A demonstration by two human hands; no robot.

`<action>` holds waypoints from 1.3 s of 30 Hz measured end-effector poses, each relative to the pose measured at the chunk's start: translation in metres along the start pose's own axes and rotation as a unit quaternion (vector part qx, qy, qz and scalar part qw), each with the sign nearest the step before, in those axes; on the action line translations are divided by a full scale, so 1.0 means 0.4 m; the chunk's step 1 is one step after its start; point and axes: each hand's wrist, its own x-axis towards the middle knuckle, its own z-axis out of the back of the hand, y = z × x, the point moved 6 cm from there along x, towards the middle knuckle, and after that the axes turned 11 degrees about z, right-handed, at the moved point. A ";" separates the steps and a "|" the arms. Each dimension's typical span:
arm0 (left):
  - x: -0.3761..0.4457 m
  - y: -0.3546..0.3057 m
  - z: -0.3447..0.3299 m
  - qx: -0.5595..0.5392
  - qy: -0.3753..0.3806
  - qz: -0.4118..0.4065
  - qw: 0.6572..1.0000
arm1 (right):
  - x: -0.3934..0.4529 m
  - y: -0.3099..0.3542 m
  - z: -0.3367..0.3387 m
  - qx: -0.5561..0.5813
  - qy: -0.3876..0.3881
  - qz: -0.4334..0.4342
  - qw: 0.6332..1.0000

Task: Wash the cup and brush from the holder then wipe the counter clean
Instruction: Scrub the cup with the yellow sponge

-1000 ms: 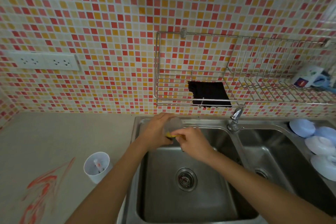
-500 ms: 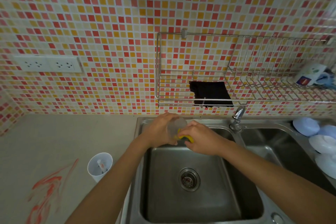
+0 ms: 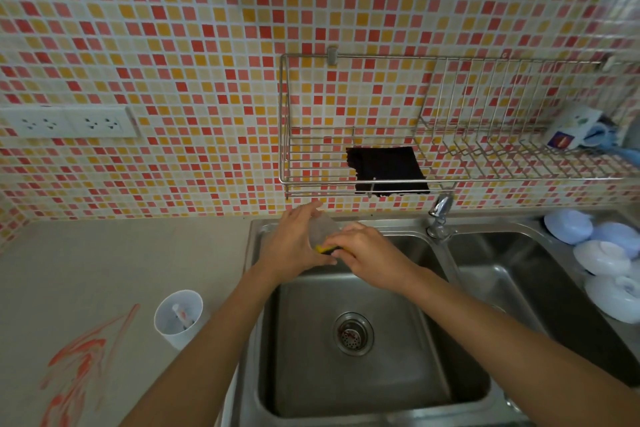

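My left hand [image 3: 294,243] grips a translucent cup [image 3: 321,227] over the back of the left sink basin [image 3: 349,371]. My right hand [image 3: 367,256] presses a yellow sponge [image 3: 325,249] against the cup's side; most of the sponge is hidden under my fingers. On the counter [image 3: 104,253], left of the sink, stands a white holder [image 3: 178,319] with a brush [image 3: 181,314] lying inside it. Orange-red smears [image 3: 74,367] mark the counter at the lower left.
A tap [image 3: 440,215] stands between the two basins. A wire wall rack [image 3: 450,135] above holds a black cloth [image 3: 386,170] and a white mug [image 3: 571,128]. Pale blue and white dishes [image 3: 602,256] lie by the right basin. Wall sockets [image 3: 65,121] sit at the left.
My right hand has rubbed the sponge along the cup, shifting slightly down and right. The camera view has drifted; the holder and brush stay put.
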 end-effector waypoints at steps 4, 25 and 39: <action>0.004 -0.001 0.001 0.019 0.010 -0.011 1.000 | -0.003 -0.001 -0.002 0.000 0.002 0.004 1.000; -0.008 -0.056 0.015 0.027 -0.001 -0.084 0.996 | -0.009 0.010 -0.013 -0.181 0.020 0.077 0.980; -0.031 -0.090 0.036 -0.015 -0.010 -0.124 0.992 | -0.033 0.018 0.015 -0.247 -0.045 0.094 0.964</action>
